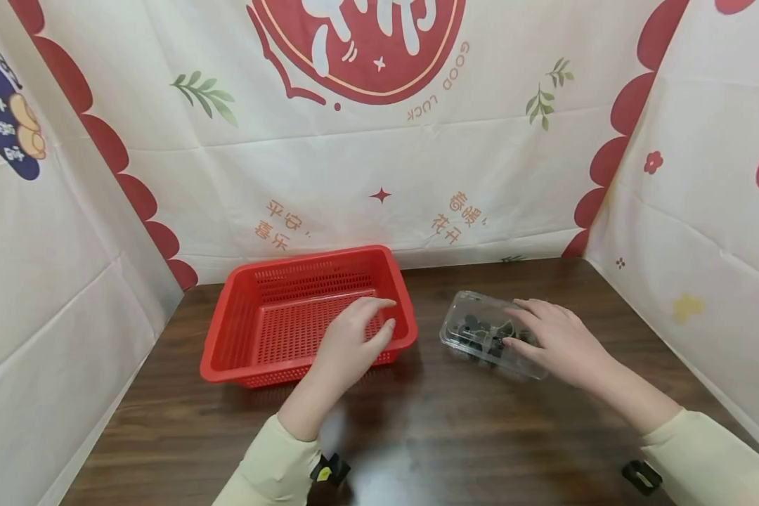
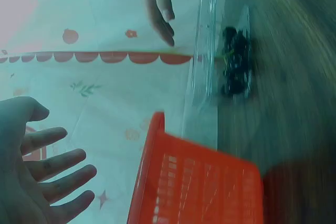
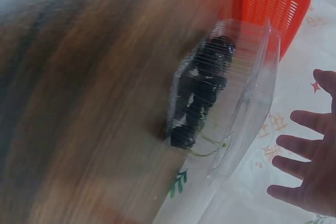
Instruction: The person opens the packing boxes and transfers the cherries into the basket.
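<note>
A clear plastic clamshell box (image 1: 474, 316) with dark round fruit that look like grapes (image 3: 205, 87) inside lies on the right half of the table. In the right wrist view a thin green stem shows among the fruit, and the lid looks closed. My right hand (image 1: 559, 341) hovers over the box's right end, fingers spread; the right wrist view shows a gap between fingertips and lid. A red plastic basket (image 1: 234, 330) stands on the left, with nothing in it that I can see. Above its near right corner my left hand (image 1: 354, 334) is held in the air, fingers apart, holding nothing.
The dark wooden table (image 1: 455, 436) is bounded by a white printed cloth (image 1: 354, 169) at the back and both sides. The basket stands close to the back cloth. A strip of bare table separates basket and box.
</note>
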### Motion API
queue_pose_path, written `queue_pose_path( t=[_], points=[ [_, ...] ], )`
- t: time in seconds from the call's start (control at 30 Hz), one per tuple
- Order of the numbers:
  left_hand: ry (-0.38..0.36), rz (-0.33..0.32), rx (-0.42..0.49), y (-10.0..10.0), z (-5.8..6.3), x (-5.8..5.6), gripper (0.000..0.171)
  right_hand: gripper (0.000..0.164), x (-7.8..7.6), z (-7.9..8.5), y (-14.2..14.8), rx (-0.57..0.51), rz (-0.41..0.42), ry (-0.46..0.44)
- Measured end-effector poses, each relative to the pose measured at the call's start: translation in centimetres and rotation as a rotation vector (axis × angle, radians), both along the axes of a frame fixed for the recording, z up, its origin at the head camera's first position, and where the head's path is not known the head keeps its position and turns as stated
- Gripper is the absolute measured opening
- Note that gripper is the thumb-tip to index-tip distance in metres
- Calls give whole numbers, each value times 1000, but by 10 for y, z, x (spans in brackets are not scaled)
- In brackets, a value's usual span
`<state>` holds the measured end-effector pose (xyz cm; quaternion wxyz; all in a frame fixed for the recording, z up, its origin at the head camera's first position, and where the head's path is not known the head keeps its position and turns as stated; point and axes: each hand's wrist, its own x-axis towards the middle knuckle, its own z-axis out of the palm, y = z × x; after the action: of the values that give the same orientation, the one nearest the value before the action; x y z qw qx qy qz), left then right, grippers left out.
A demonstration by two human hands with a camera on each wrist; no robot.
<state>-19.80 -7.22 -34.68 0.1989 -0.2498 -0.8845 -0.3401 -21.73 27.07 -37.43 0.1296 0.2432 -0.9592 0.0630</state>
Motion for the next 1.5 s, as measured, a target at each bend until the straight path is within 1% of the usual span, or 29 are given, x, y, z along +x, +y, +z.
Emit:
queue_pose_path(
  t=[0.07, 0.2, 0.33, 0.5, 0.6, 0.73, 0.83, 0.97, 1.17, 1.3, 1.5],
  points=[
    [-14, -19, 15, 6, 0, 1, 28, 59, 1, -2, 1, 3, 3, -13],
    [-78, -56, 42, 17, -1, 3, 28, 57, 5, -5, 5, -10, -9, -26],
    [-149, -86, 87, 28, -5, 5, 28, 58, 9, -9, 9, -24, -11, -2],
    [-228, -91, 136, 41, -10, 8, 27, 54, 11, -13, 7, -28, 25, 37],
    [-274, -96, 158, 53, -14, 9, 26, 52, 12, -13, 7, -25, 45, 48],
    [-306, -100, 164, 70, -22, 8, 29, 50, 11, -14, 7, -23, 64, 71],
    [-335, -107, 168, 80, -29, 5, 32, 49, 11, -16, 7, -25, 74, 88],
    [-376, -109, 163, 88, -36, 1, 38, 51, 12, -16, 10, -30, 58, 84],
    [-399, -117, 117, 96, -45, -4, 45, 52, 13, -14, 16, -21, 34, 71],
    [-418, -126, 75, 100, -48, -6, 48, 50, 12, -14, 21, -25, 38, 72],
    [-430, -106, -8, 104, -55, -12, 55, 47, 8, -10, 28, -25, 51, 58]
  ],
)
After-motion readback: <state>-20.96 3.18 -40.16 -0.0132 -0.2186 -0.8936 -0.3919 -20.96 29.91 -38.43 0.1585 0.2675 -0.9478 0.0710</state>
